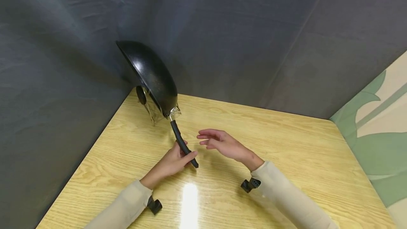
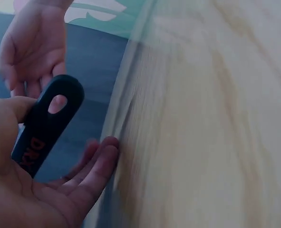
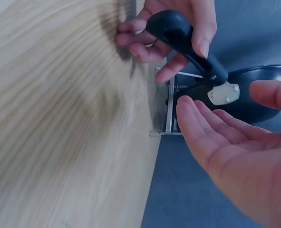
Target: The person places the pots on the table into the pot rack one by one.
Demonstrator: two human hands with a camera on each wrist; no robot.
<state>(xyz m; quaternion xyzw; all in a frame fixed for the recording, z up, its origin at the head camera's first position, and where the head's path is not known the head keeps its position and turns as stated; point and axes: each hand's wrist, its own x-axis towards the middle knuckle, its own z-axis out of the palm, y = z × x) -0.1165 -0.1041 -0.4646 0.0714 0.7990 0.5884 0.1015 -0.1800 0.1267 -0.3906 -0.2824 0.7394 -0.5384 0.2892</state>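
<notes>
A black wok (image 1: pixel 155 77) stands tilted on its side in a metal wire rack (image 1: pixel 149 111), its dark handle (image 1: pixel 180 138) slanting down toward me. My left hand (image 1: pixel 174 160) is around the handle's end, thumb across it and fingers loosely extended. In the left wrist view those fingers (image 2: pixel 95 175) are apart from the handle, which shows a hanging hole and red lettering. To the right of the handle, my right hand (image 1: pixel 224 146) hovers above the table with nothing in it, fingers slightly bent. Seen from the right wrist, its palm faces the wok and rack.
The rack sits near the far left corner of the wooden table (image 1: pixel 270 144). A small black round piece (image 1: pixel 141 94) shows at the rack's left side. Dark grey cloth (image 1: pixel 229 45) hangs behind and to the left. A green and beige patterned surface (image 1: pixel 384 144) lies to the right.
</notes>
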